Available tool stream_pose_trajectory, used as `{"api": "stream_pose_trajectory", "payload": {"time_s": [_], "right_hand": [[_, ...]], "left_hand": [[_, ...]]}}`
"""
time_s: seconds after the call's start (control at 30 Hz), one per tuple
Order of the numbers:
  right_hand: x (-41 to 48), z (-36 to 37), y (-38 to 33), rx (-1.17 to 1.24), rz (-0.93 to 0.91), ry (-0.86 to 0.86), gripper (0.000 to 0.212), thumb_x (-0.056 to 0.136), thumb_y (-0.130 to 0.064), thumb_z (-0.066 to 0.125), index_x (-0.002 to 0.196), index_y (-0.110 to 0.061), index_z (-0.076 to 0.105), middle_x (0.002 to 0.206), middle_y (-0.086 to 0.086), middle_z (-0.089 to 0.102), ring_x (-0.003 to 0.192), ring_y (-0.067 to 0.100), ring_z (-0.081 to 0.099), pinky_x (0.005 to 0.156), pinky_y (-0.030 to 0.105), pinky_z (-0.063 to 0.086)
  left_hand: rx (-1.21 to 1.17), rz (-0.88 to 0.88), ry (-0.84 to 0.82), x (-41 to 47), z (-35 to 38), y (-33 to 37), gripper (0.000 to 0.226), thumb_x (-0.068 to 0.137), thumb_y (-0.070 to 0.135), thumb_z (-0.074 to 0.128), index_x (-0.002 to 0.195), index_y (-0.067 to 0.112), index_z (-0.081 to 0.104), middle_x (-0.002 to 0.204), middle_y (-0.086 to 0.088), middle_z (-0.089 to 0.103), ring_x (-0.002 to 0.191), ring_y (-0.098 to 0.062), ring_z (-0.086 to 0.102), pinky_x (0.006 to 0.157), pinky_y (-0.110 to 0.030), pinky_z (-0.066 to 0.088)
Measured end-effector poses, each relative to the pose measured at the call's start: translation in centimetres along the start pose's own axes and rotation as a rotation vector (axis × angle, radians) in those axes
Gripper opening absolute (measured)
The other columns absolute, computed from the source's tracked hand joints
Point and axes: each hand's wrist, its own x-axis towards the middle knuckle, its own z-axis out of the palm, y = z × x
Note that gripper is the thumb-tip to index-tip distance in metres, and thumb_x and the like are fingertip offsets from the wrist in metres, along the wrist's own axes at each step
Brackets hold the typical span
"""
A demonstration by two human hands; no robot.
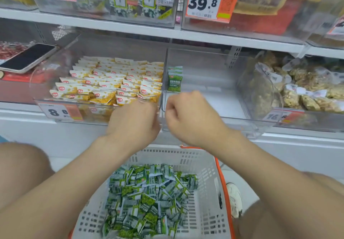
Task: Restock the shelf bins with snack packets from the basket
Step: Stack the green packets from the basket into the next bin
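Hands at the clear bin [204,116] front edge: left hand [133,121] and right hand [188,116] both curled; grasp unclear. Green packets [147,199] fill the basket [204,166] below.

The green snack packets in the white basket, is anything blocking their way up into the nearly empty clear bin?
Both hands, left hand and right hand, sit at the clear plastic bin front edge, above the green snack packets. Otherwise nothing visible blocks it; the bin's top is open.

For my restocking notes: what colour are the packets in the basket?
Green and white packets, clearest in the head view.
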Motion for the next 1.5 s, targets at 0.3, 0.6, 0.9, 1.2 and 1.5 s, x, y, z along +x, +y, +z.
{"api": "stream_pose_trajectory", "payload": {"time_s": [0.3,0.6,0.9,1.2,1.5], "right_hand": [[-5.7,8.2,0.1,-0.285,-0.202,-0.813,0.018,0.096,-0.009,0.05,0.078,-0.012,0.051,0.075,0.005,0.046,0.058,0.022,0.046,0.047,0.03,0.035],[-4.5,11.6,-1.1,-0.306,-0.33,-0.98,0.011,0.099,-0.004,0.049,0.1,-0.014,0.053,0.083,0.004,0.044,0.062,0.02,0.049,0.048,0.031,0.036],[-3.9,12.7,-1.8,-0.32,-0.342,-0.983,0.013,0.099,-0.004,0.052,0.093,-0.015,0.049,0.081,0.004,0.044,0.06,0.018,0.047,0.048,0.03,0.036],[-5.3,13.0,-2.2,-0.321,-0.375,-0.999,0.009,0.099,-0.008,0.052,0.1,-0.016,0.049,0.089,0.003,0.051,0.062,0.016,0.047,0.049,0.031,0.036],[-3.7,10.4,-0.9,-0.316,-0.325,-0.923,0.021,0.104,-0.017,0.05,0.083,-0.017,0.049,0.079,0.001,0.044,0.061,0.018,0.049,0.048,0.029,0.034]], "left_hand": [[0.201,-0.012,-0.844,-1.9,14.7,-4.0,0.035,0.095,0.004,0.052,0.126,0.014,0.064,0.119,-0.003,0.067,0.093,-0.024,0.067,0.078,-0.038,0.058],[0.191,-0.237,-0.846,-7.8,27.0,-10.7,0.055,0.091,0.001,0.056,0.141,0.017,0.042,0.137,-0.007,0.053,0.116,-0.034,0.064,0.103,-0.058,0.048],[0.083,-0.289,-0.902,-8.6,29.6,-10.5,0.049,0.097,0.017,0.063,0.14,0.01,0.041,0.116,-0.008,0.064,0.099,-0.028,0.067,0.081,-0.04,0.057],[-0.027,-0.142,-1.032,-10.2,30.5,-9.2,0.054,0.097,0.019,0.071,0.145,0.02,0.048,0.142,-0.008,0.057,0.12,-0.028,0.062,0.097,-0.038,0.054],[-0.623,-0.275,-0.995,-5.3,22.6,-5.7,0.007,0.093,0.022,0.066,0.095,0.017,0.062,0.103,-0.022,0.071,0.071,-0.025,0.066,0.061,-0.03,0.052]]}}
